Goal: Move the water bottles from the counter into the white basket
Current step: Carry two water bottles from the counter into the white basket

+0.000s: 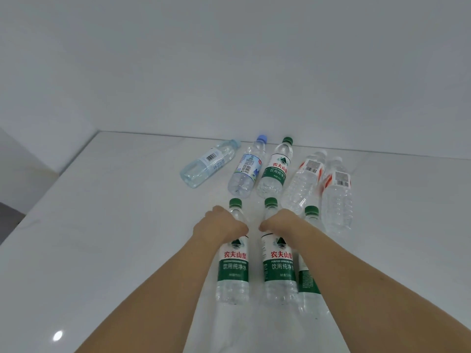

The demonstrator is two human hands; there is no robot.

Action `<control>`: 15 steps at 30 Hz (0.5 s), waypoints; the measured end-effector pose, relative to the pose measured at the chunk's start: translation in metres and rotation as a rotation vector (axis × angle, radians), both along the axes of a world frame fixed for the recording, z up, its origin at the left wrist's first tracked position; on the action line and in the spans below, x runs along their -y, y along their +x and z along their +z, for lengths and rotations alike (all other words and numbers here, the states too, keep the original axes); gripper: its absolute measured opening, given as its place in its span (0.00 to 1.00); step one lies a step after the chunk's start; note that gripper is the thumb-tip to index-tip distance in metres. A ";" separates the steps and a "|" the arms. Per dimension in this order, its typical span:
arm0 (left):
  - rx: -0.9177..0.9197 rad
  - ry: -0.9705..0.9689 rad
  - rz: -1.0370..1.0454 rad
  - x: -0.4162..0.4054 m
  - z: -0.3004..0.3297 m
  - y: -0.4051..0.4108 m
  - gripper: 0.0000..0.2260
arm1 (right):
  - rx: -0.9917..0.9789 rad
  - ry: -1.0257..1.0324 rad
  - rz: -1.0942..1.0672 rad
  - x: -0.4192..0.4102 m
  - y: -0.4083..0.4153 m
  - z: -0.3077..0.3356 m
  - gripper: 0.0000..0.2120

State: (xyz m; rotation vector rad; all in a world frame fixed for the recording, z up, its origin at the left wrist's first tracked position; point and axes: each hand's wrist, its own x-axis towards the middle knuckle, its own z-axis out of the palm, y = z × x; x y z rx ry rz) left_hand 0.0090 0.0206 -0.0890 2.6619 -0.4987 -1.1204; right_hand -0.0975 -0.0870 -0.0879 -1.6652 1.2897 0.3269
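Our left hand (219,225) closed around left green-capped bottle (233,266); right hand (280,222) closed around middle green-capped bottle (279,268); both on bench (114,225).

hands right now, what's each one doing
Left hand: closed on the left green-capped bottle.
Right hand: closed on the middle green-capped bottle.

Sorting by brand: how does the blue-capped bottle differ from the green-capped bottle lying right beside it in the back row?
The blue-capped bottle has a pale blue-white label; the back green-capped bottle has a white-and-green label with red characters. Their caps differ in colour. Both are clear, lie on their sides, caps toward the wall.
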 end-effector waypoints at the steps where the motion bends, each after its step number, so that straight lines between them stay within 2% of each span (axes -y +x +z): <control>1: 0.031 0.015 -0.011 -0.001 -0.002 0.000 0.33 | 0.007 0.039 -0.034 0.000 -0.001 -0.002 0.18; 4: 0.051 0.009 0.008 -0.011 -0.016 -0.003 0.36 | 0.012 0.062 -0.049 -0.005 -0.004 -0.006 0.22; 6: 0.160 -0.046 0.063 -0.020 -0.029 0.000 0.33 | 0.011 0.053 -0.067 -0.011 -0.005 -0.011 0.24; 8: 0.186 -0.123 0.160 -0.027 -0.032 0.004 0.31 | 0.031 0.086 -0.117 -0.016 -0.006 -0.017 0.24; 11: 0.056 -0.256 0.308 -0.035 -0.024 0.011 0.31 | 0.123 0.182 -0.229 -0.021 -0.005 -0.012 0.25; 13: -0.061 -0.440 0.386 -0.043 -0.008 0.015 0.31 | 0.224 0.198 -0.253 -0.027 -0.004 0.001 0.28; 15: -0.122 -0.602 0.374 -0.054 0.015 0.017 0.31 | 0.346 0.176 -0.223 -0.038 -0.002 0.021 0.28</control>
